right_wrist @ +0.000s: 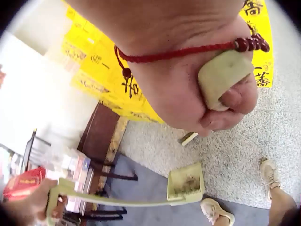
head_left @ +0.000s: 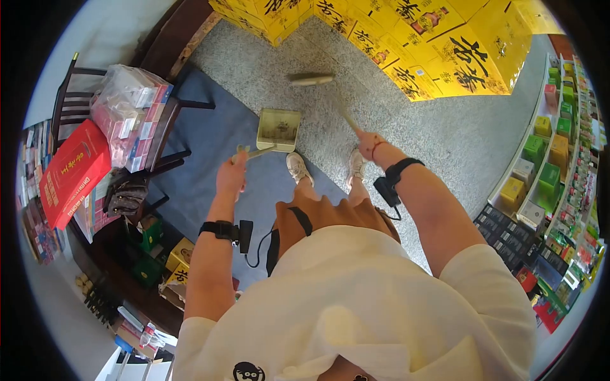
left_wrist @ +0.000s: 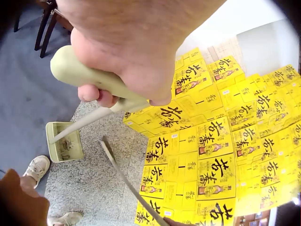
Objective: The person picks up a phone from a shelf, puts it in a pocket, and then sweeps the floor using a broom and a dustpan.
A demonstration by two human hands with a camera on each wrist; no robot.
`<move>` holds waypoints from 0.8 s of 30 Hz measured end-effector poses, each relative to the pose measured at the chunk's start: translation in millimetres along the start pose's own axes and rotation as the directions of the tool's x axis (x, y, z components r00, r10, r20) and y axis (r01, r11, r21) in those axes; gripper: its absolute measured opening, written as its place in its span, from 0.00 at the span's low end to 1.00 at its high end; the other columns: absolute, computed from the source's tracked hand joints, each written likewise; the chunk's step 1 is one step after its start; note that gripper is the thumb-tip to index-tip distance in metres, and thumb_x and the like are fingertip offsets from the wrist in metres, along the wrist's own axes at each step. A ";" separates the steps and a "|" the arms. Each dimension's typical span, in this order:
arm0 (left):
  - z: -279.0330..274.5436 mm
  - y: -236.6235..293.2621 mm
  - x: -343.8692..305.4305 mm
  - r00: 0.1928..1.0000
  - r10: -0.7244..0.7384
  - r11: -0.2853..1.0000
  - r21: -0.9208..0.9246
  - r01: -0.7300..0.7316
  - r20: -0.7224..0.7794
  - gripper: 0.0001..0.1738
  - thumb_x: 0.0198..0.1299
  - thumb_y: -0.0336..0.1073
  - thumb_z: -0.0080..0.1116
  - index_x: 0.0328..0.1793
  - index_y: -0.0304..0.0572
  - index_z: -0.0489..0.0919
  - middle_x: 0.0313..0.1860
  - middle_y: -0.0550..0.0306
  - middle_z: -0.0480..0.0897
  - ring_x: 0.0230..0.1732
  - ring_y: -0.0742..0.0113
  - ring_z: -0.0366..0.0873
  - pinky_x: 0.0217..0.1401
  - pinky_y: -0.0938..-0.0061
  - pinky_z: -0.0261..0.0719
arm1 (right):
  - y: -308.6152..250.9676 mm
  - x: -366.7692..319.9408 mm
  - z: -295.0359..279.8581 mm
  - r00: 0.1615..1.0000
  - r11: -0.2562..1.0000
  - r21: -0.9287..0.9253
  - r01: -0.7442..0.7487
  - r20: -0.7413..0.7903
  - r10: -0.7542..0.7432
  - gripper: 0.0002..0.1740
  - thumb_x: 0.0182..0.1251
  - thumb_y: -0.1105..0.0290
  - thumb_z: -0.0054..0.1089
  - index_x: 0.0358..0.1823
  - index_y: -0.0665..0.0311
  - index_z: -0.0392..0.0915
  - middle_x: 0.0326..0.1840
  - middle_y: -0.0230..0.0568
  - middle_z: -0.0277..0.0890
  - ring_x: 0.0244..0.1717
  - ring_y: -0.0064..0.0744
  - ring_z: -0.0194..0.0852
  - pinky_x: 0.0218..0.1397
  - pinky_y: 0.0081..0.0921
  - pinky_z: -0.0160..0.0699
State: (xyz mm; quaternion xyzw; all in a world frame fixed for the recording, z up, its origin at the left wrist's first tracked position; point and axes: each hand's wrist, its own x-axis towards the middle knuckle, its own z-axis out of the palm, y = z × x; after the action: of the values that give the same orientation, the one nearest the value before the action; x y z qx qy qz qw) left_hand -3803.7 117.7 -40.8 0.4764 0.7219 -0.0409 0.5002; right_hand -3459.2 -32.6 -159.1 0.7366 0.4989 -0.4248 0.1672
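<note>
My left hand [head_left: 231,176] grips the pale green handle [left_wrist: 84,75] of a long-handled dustpan [head_left: 260,131]. The pan sits on the floor just ahead of the shoes, its comb-like teeth along one side. Inside it lies some dark debris [right_wrist: 190,182], seen in the right wrist view. My right hand [head_left: 370,145] has its fingers curled round the pale green handle end [right_wrist: 223,75] of a broom. The broom head [head_left: 311,79] is on the speckled floor beyond the dustpan, apart from it.
Stacked yellow cartons [head_left: 438,44] line the far side. A dark chair [head_left: 166,130] loaded with wrapped packages [head_left: 130,111] and a red bag [head_left: 76,168] stands at left. Shelves with boxed goods [head_left: 548,171] run along the right. Blue-grey carpet [head_left: 210,120] meets the speckled floor [head_left: 241,70].
</note>
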 end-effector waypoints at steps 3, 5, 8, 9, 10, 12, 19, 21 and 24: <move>5.3 9.5 -7.0 0.999 0.018 0.997 0.080 -0.014 -0.045 0.27 0.57 0.56 0.52 0.36 0.33 0.76 0.20 0.57 0.72 0.15 0.70 0.69 0.16 0.73 0.65 | -5.8 -61.3 -7.9 0.984 0.998 0.062 -0.007 0.177 -0.004 0.35 0.60 0.72 0.47 0.71 0.47 0.54 0.49 0.57 0.76 0.49 0.51 0.77 0.51 0.38 0.77; 9.1 11.0 -12.6 0.999 0.004 0.999 0.054 -0.002 -0.038 0.28 0.57 0.57 0.52 0.36 0.33 0.76 0.20 0.57 0.72 0.15 0.70 0.69 0.16 0.73 0.65 | 21.5 -82.1 -2.6 0.983 0.988 0.075 0.135 0.113 -0.143 0.35 0.60 0.71 0.48 0.72 0.45 0.55 0.44 0.57 0.77 0.46 0.49 0.78 0.48 0.37 0.77; 18.1 17.3 -22.2 0.999 0.005 1.000 0.011 -0.004 -0.050 0.28 0.57 0.57 0.52 0.36 0.33 0.76 0.19 0.58 0.72 0.15 0.70 0.68 0.16 0.74 0.65 | 39.4 -122.1 -40.0 0.965 0.979 0.179 0.102 0.223 -0.141 0.36 0.60 0.70 0.49 0.72 0.41 0.56 0.50 0.54 0.76 0.53 0.50 0.74 0.56 0.33 0.73; 22.4 16.4 -25.9 0.998 0.003 1.000 -0.006 -0.003 -0.067 0.28 0.57 0.57 0.52 0.36 0.33 0.76 0.19 0.58 0.71 0.15 0.71 0.67 0.16 0.74 0.64 | 53.6 -135.8 -42.0 0.963 0.966 0.227 0.120 0.209 -0.169 0.35 0.60 0.69 0.50 0.71 0.41 0.57 0.50 0.54 0.76 0.53 0.49 0.75 0.56 0.33 0.73; 26.1 14.1 -26.9 0.998 0.005 1.000 -0.005 -0.006 -0.066 0.28 0.57 0.57 0.52 0.36 0.33 0.76 0.19 0.58 0.71 0.15 0.71 0.67 0.16 0.74 0.64 | 67.6 -147.1 -40.5 0.961 0.951 0.275 0.139 0.194 -0.197 0.34 0.60 0.67 0.51 0.70 0.41 0.59 0.50 0.53 0.76 0.53 0.49 0.75 0.55 0.33 0.74; 32.0 9.7 -28.6 0.995 0.003 0.999 -0.035 -0.006 -0.098 0.28 0.57 0.57 0.52 0.35 0.33 0.75 0.17 0.59 0.70 0.15 0.71 0.67 0.16 0.74 0.63 | 89.0 -158.4 -37.3 0.970 0.953 0.283 0.111 0.178 -0.166 0.32 0.61 0.66 0.53 0.69 0.42 0.60 0.48 0.53 0.77 0.50 0.48 0.77 0.52 0.33 0.75; 65.6 17.4 -54.3 0.999 -0.003 1.000 0.005 0.004 -0.053 0.27 0.57 0.57 0.53 0.31 0.34 0.74 0.16 0.59 0.69 0.14 0.71 0.66 0.16 0.74 0.63 | 155.6 -119.6 -43.4 0.993 0.924 0.365 0.117 -0.055 -0.104 0.32 0.65 0.68 0.53 0.71 0.43 0.59 0.25 0.41 0.72 0.20 0.30 0.69 0.26 0.30 0.72; 79.1 26.7 -56.9 1.000 0.009 0.998 0.068 -0.010 0.016 0.27 0.57 0.58 0.52 0.31 0.35 0.74 0.16 0.59 0.69 0.14 0.71 0.66 0.16 0.74 0.64 | 170.5 -94.4 -49.0 0.985 0.919 0.377 0.118 -0.161 -0.060 0.33 0.64 0.66 0.54 0.71 0.45 0.57 0.23 0.39 0.70 0.18 0.30 0.68 0.22 0.31 0.70; 104.5 47.0 -68.1 0.998 0.041 0.992 0.120 -0.047 0.055 0.28 0.57 0.58 0.52 0.32 0.35 0.75 0.16 0.59 0.69 0.14 0.71 0.67 0.16 0.74 0.65 | 165.6 -84.7 -64.4 0.988 0.794 0.607 -0.041 -0.091 0.121 0.34 0.63 0.64 0.55 0.71 0.46 0.56 0.22 0.39 0.70 0.18 0.30 0.68 0.22 0.31 0.71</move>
State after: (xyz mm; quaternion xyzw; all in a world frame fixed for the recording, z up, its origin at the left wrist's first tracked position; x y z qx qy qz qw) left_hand -3694.9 43.2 -21.2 0.5205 0.6942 -0.0860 0.4898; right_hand -3296.4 -113.5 -83.8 0.7975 0.3150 -0.5068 -0.0894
